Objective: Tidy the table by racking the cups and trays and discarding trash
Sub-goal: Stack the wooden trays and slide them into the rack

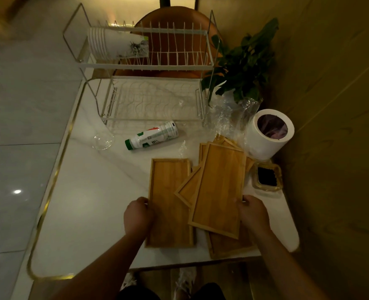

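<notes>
Head view: left hand grips the near-left wooden tray; right hand grips the overlapping top tray. Trays probably light, rigid; best held by long rims.

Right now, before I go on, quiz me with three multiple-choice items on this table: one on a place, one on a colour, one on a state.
1. Where is the stack of paper cups?
A. on the upper tier of the rack
B. in the white bin
C. on a wooden tray

2. What colour is the cap of the bottle?
A. red
B. green
C. black

3. How does the bottle lie?
A. upright beside the glass
B. upside down in the rack
C. on its side on the table

Answers:
1 A, the cups lie sideways at the left end of the top tier.
2 B, the cap at the bottle's left end is green.
3 C, it lies flat on the white tabletop in front of the rack.
</notes>
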